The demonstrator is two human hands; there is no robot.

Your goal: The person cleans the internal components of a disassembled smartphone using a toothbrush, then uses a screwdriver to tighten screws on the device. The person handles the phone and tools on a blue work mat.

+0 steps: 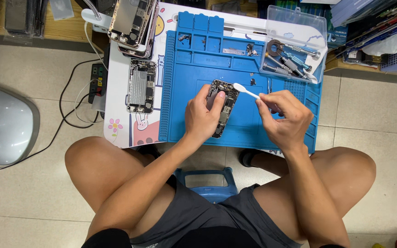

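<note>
Head view: seated person at a blue repair mat point(180, 124).
Left hand point(201, 117): fingers clamped around an opened phone chassis point(224, 106), mid-mat.
Chassis axis: runs near-to-far, leaning slightly right.
Right hand point(283, 117): fingers pinched together on a white brush point(246, 91).
Brush head: touches the chassis's far right corner; handle extends right.

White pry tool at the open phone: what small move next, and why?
Probably ease the white pry tool tip lower into the opened phone: the right hand holds it at the top edge, while the left hand steadies the phone.
</note>
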